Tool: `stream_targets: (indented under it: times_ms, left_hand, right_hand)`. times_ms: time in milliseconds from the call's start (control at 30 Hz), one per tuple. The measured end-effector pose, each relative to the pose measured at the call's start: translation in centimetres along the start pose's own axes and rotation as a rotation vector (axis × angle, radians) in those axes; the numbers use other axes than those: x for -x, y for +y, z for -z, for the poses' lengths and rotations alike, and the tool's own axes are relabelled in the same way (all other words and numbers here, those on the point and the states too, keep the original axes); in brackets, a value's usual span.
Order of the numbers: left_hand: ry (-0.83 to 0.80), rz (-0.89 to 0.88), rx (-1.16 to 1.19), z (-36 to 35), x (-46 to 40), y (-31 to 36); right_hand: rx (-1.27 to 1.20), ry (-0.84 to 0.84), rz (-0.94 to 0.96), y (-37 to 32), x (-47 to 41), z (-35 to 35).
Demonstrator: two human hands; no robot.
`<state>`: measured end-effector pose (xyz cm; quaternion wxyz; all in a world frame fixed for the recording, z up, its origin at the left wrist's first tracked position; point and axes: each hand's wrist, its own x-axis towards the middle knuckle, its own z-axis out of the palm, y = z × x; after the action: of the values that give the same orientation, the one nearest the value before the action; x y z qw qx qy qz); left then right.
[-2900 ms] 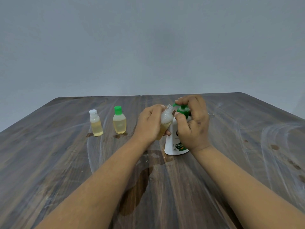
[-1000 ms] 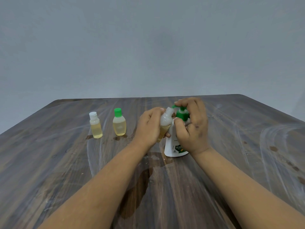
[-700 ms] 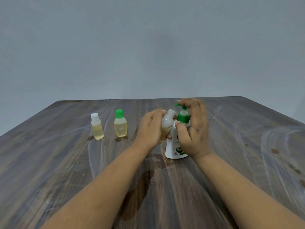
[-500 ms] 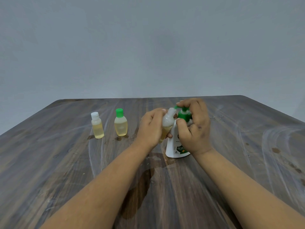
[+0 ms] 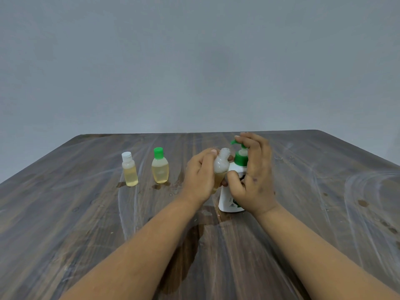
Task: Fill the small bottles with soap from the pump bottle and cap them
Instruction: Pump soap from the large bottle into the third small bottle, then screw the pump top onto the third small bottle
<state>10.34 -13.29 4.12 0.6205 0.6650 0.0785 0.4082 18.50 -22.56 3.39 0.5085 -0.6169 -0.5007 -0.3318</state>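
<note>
Spillage is the principal hazard: the uncapped small bottle, part-filled and tilted, is held with its mouth just below the green nozzle of the pump bottle; misalignment would likely send soap onto the surface, which already shows wet patches. A hard press could tip the pump bottle. Left hand grips the small bottle. Right hand covers the pump head, fingers relaxed, thumb against the body. Two capped bottles stand well left.
</note>
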Motion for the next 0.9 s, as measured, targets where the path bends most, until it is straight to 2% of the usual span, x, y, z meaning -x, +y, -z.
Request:
stream_targets:
  times_ms: [133,300,467,600,733,900]
  left_hand:
    - [0.033,-0.024,0.024,0.0,0.0,-0.9]
    - [-0.012,0.004,0.027,0.2,0.4,-0.6]
    - [-0.019,-0.08,0.124,0.9,0.1,-0.6]
    - [-0.025,-0.038,0.166,2.3,-0.9,-0.9]
    - [-0.002,0.041,0.043,4.0,-1.7,-1.2]
    - [-0.053,0.15,-0.224,6.1,-2.7,-2.7]
  right_hand:
    - [0.018,-0.015,0.015,0.1,0.3,-0.2]
    - [0.05,-0.05,0.019,0.3,0.6,-0.1]
    - [0.064,-0.081,0.006,0.3,0.9,0.1]
    - [0.068,-0.096,0.001,0.0,0.9,0.4]
    - [0.081,-0.087,0.02,-0.1,0.8,0.5]
    - [0.216,0.028,0.161,-0.8,0.4,0.3]
